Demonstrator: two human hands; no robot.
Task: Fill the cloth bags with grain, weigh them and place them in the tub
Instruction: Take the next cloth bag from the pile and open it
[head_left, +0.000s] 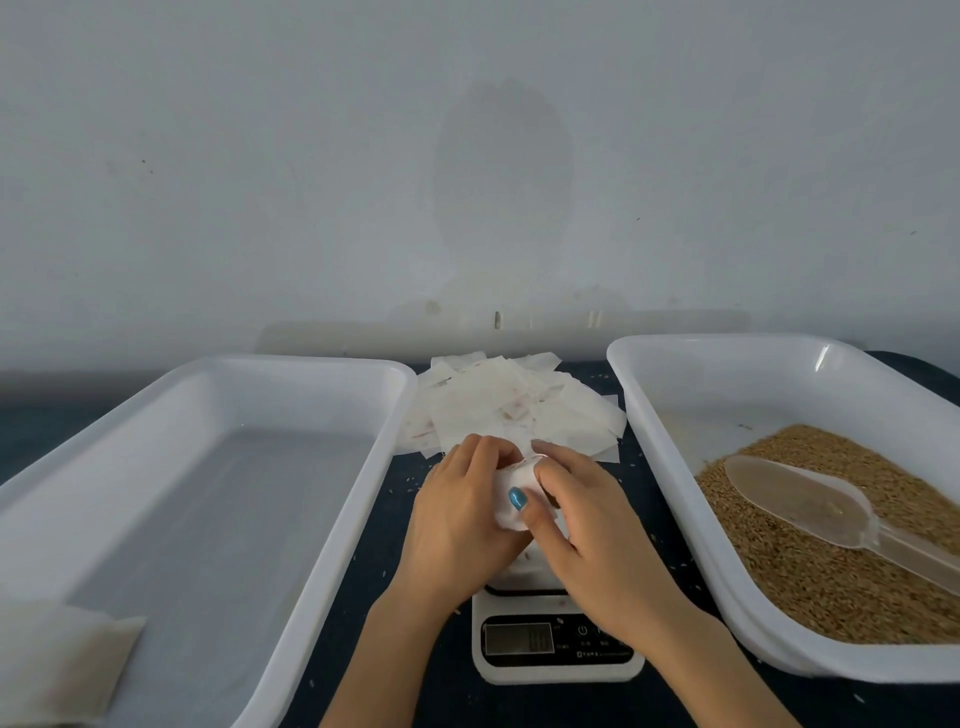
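Dark blue desk (447, 691) against pale wall (467, 156). Both grips, left hand (460, 519) and right hand (597, 540), pinched narrow on small white cloth bag (505, 519) above white digital scale (556, 660), probably closing its mouth before weighing.

A pale grey wall (208, 156) bearing a faint oval stain (501, 166) rises behind the dark tabletop (519, 709).

Small white cloth bag (511, 493), bunched, pinched between left hand (462, 519) and right hand (587, 519) over white kitchen scale (556, 644); display unreadable. Flat empty bags (519, 405) piled at back between the tubs. Brown grain (831, 545) covers near part of right tub (675, 374). White left tub (208, 374): one pale bag (62, 660) at its near-left corner.
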